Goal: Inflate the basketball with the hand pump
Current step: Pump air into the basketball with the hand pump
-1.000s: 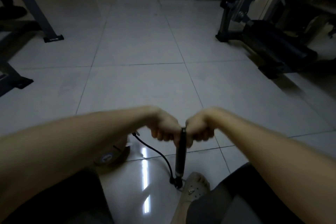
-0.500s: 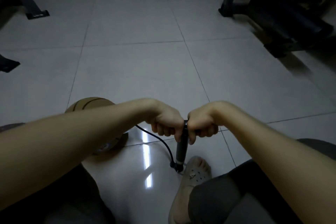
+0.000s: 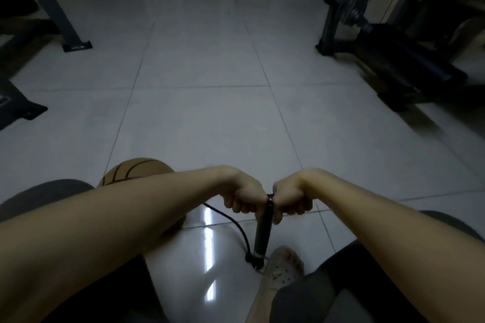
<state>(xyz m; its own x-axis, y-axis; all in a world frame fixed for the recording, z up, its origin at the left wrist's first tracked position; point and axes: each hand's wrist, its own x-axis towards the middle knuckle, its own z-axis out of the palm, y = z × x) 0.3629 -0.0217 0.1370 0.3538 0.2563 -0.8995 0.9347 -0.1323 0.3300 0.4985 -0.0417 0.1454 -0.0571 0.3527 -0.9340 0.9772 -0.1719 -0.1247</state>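
My left hand and right hand are clenched at the top of the hand pump, one each side of its upright barrel; my shoe sits just beside its base; the hose curves left toward the basketball, on the floor behind my left forearm; I judge the pump stiff and light, best gripped up top, and the ball liable to roll.

Left hand, right hand round pump, apparently upright

Floor: pale glossy tiles.
Basketball: on it, left of the left grip.
Pump: upright, base on it, below that grip.
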